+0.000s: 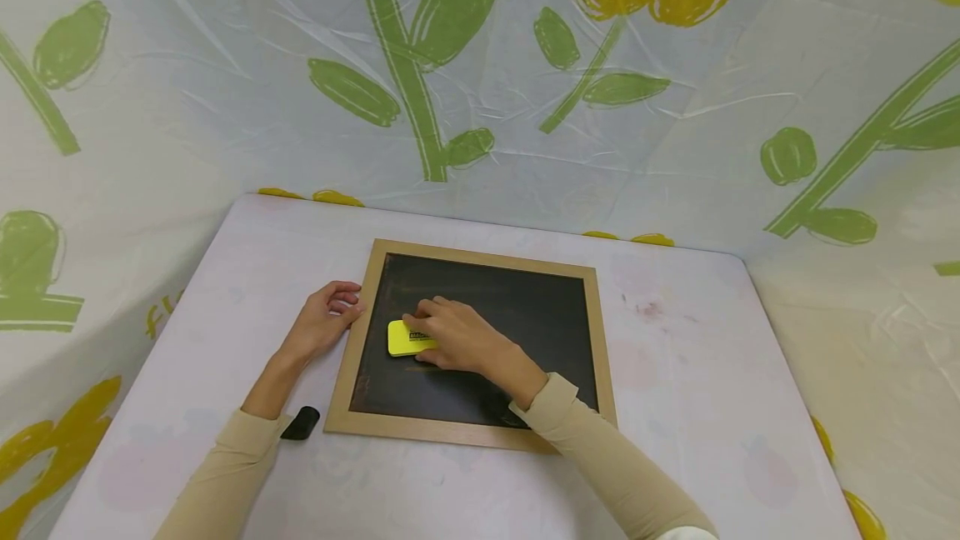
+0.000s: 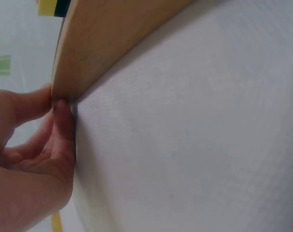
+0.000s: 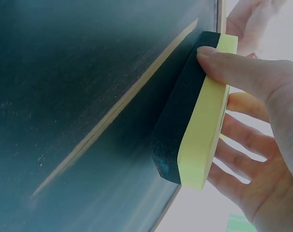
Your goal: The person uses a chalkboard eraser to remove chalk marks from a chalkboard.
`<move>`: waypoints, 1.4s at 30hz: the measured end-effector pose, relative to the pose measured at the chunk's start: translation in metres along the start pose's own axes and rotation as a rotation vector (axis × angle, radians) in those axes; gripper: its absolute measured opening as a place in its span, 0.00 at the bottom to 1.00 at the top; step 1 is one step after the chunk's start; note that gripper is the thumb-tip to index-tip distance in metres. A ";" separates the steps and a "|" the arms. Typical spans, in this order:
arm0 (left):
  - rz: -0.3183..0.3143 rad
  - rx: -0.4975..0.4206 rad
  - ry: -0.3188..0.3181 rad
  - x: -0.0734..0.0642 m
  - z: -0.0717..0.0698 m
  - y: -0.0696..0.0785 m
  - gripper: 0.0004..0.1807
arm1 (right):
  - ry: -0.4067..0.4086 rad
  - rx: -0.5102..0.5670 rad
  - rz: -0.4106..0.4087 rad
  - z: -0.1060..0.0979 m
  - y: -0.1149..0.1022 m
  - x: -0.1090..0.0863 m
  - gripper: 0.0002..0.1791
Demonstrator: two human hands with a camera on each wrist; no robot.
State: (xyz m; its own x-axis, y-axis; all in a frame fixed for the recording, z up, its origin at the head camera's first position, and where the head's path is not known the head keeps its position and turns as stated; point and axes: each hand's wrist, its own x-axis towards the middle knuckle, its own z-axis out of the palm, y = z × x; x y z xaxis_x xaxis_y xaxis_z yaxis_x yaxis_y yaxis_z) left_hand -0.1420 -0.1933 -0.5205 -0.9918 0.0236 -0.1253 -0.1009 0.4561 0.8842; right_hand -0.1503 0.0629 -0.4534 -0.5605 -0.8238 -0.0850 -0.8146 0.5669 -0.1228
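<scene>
A chalkboard [image 1: 480, 290] with a light wooden frame lies on the table. My right hand [image 1: 461, 336] holds a yellow board eraser [image 1: 405, 340] over the left part of the board. In the right wrist view the thumb [image 3: 226, 67] lies along the side of the eraser [image 3: 199, 135], and its dark felt faces the board. A tan streak [image 3: 117, 106] runs across the dark surface beside it. At the left side of the frame, my left hand [image 1: 326, 319] pinches the wooden edge [image 2: 88, 48] between thumb and finger.
The board rests on a pale, faintly patterned table cover [image 1: 697, 407]. Beside the left cuff there is a small black object [image 1: 302, 423]. Reddish smudges [image 1: 645, 307] mark the cover right of the board. A flower-printed curtain [image 1: 510, 107] hangs behind and at both sides.
</scene>
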 end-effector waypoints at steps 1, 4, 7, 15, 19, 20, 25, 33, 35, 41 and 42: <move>0.001 -0.001 0.000 0.000 0.000 0.000 0.23 | 0.002 0.002 -0.001 0.000 0.000 0.000 0.31; 0.005 -0.004 0.001 0.000 -0.001 0.000 0.23 | 0.005 -0.005 -0.007 0.001 0.001 -0.001 0.31; 0.011 -0.017 -0.004 -0.001 -0.001 0.000 0.22 | 0.003 -0.012 -0.008 0.000 0.002 -0.002 0.31; 0.010 -0.025 -0.006 0.000 0.000 0.001 0.22 | -0.010 -0.016 0.005 0.000 0.008 -0.013 0.32; 0.025 -0.039 -0.002 0.000 0.000 0.000 0.22 | -0.010 -0.011 0.023 -0.001 0.016 -0.024 0.32; 0.026 -0.043 -0.002 0.000 0.000 0.000 0.21 | -0.009 -0.008 0.030 -0.001 0.018 -0.027 0.32; 0.027 -0.046 -0.004 0.000 -0.001 0.001 0.22 | -0.003 -0.004 0.067 -0.003 0.028 -0.044 0.33; 0.021 -0.053 -0.013 -0.001 -0.002 0.003 0.22 | 0.024 0.009 0.117 -0.005 0.042 -0.074 0.34; 0.016 -0.052 -0.012 -0.001 -0.002 0.003 0.22 | 0.033 0.007 0.126 -0.006 0.046 -0.081 0.34; 0.021 -0.049 -0.012 -0.001 -0.002 0.002 0.22 | 0.054 0.020 0.154 -0.006 0.054 -0.099 0.35; 0.024 -0.049 -0.013 -0.001 -0.002 0.001 0.22 | 0.060 0.018 0.155 -0.006 0.055 -0.101 0.35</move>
State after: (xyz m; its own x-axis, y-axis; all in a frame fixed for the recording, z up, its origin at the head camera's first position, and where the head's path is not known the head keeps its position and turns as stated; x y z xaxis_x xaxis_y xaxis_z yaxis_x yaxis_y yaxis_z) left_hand -0.1418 -0.1947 -0.5182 -0.9930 0.0457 -0.1088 -0.0806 0.4112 0.9080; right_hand -0.1395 0.1774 -0.4457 -0.6875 -0.7247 -0.0450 -0.7152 0.6866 -0.1307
